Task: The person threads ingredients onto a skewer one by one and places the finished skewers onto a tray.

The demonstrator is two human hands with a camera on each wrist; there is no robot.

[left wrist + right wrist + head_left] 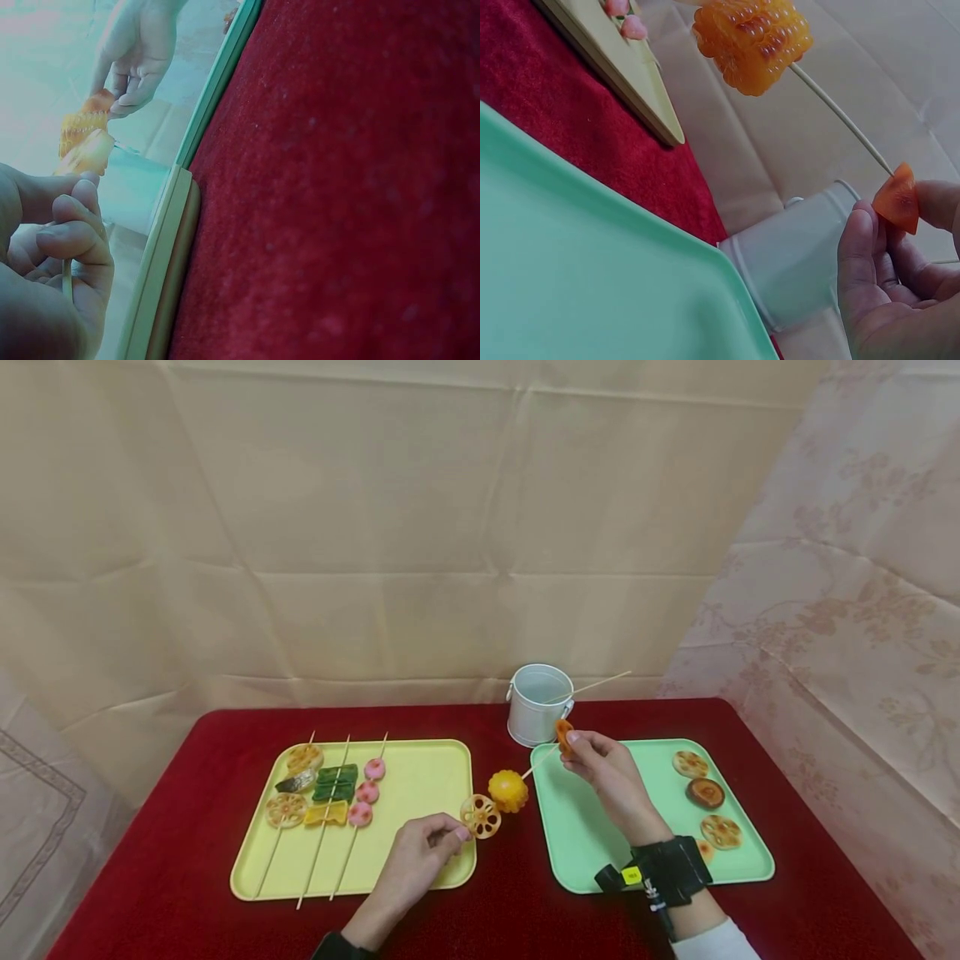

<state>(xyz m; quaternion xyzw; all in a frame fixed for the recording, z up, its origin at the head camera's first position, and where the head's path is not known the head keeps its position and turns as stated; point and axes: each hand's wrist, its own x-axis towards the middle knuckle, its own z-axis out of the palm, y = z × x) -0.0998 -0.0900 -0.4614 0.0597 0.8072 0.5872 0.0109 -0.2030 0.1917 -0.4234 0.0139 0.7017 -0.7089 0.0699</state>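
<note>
One slender pale wooden skewer, bearing a beige lotus-root slice full of holes and a ribbed yellow corn chunk, slants across the gap between the yellow rectangular tray and the mint-green rectangular tray. My left grip clasps its lower end, probably for steadiness; my right grip pinches a small orange wedge at the tip, apparently for alignment, though I cannot tell whether the wood pierces it.
</note>
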